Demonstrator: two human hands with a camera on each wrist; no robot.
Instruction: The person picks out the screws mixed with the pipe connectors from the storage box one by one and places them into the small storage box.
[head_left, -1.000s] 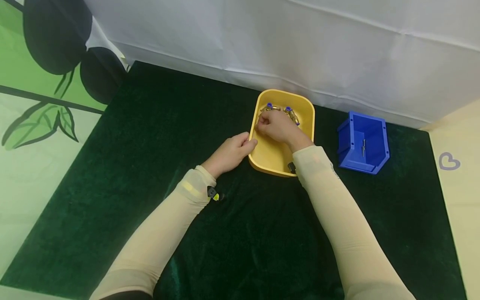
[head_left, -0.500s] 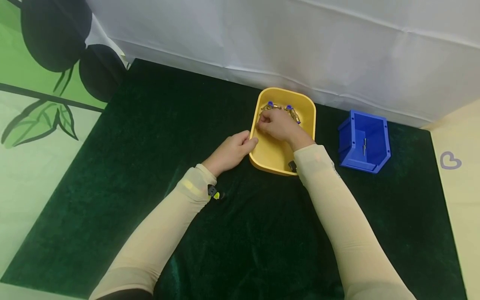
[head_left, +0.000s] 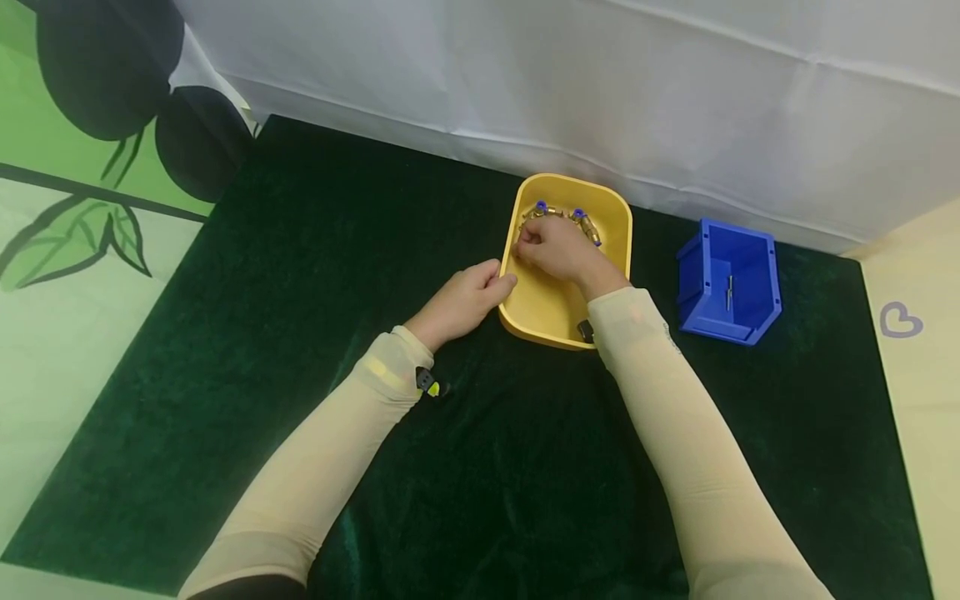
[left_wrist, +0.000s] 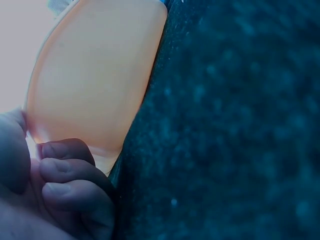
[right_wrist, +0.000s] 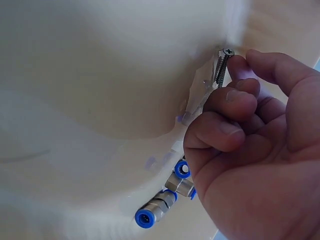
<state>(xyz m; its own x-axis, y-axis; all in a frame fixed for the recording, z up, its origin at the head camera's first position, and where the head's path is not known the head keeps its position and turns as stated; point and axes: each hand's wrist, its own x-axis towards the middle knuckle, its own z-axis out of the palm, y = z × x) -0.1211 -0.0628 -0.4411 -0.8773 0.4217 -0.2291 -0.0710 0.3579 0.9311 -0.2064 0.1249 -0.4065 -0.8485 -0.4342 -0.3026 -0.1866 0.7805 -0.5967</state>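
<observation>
My left hand point(head_left: 461, 306) grips the left rim of a yellow plastic bin point(head_left: 551, 329), its thumb over the edge and curled fingers point(left_wrist: 70, 195) against the outer wall. Inside the bin, my right hand point(head_left: 558, 247) reaches down near the left wall with fingers curled. In the right wrist view, a cross-head screw point(right_wrist: 221, 70) touches the tip of the index finger. Whether it is pinched cannot be seen, as the other fingers cover its lower end. Several brass push-in fittings with blue collars lie beyond the hand, one fitting point(right_wrist: 156, 209) plainly visible.
To the right, a blue open-front bin point(head_left: 693, 292) holds thin metal pieces point(head_left: 729, 293), too small to identify. Both bins stand on a dark green cloth point(head_left: 360, 233). A white curtain point(head_left: 525, 83) hangs close behind the yellow bin.
The view has shifted slightly, so the bins appear a little higher. Both hands hold nearly the same positions at the yellow bin.
</observation>
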